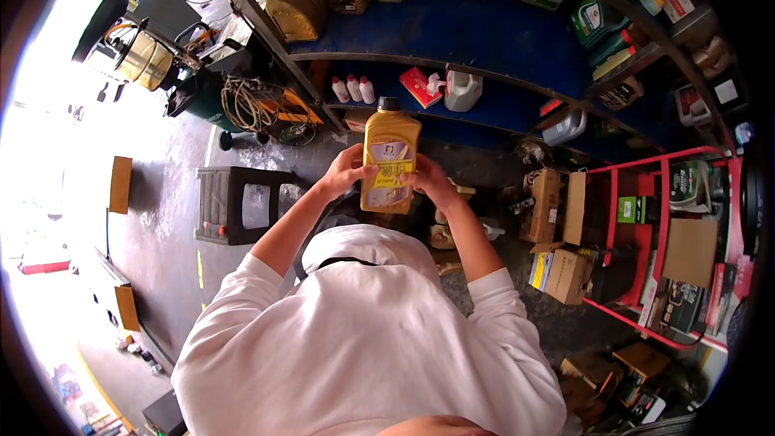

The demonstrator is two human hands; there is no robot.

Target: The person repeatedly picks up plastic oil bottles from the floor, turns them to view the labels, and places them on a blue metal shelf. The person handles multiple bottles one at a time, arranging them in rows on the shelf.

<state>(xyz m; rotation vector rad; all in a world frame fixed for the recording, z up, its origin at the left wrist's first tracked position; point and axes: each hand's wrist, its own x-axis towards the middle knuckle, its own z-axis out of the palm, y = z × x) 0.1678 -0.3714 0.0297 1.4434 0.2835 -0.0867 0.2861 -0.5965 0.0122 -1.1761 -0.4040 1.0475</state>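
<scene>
And here it is: the gold bottle [390,163] held out in front of the body, at the middle of the scene, cap far, label facing the wearer. The left hand [345,173] is clamped on its left side, thumb across the front; the right hand [433,182] presses in from the right. Most fingers are tucked behind, so how deep that hold goes, I can't tell.

Where's the danger? Slipping, I'd say: smooth plastic, squeezed side to side, and any oily film would let it slide down between the palms onto the floor [173,222]. The black cap [388,103] looks seated, but whether it's tight can't be seen; if loose, a tilt could mean a spill.

Look farther out! The blue shelf [460,24] has a metal front edge, and a careless forward swing could knock the bottle there. Lower down, three small white bottles [353,89] and a grey jug [463,92] might topple if bumped. Over on the left, the black stool [222,206] could catch a sidestepping foot.
</scene>
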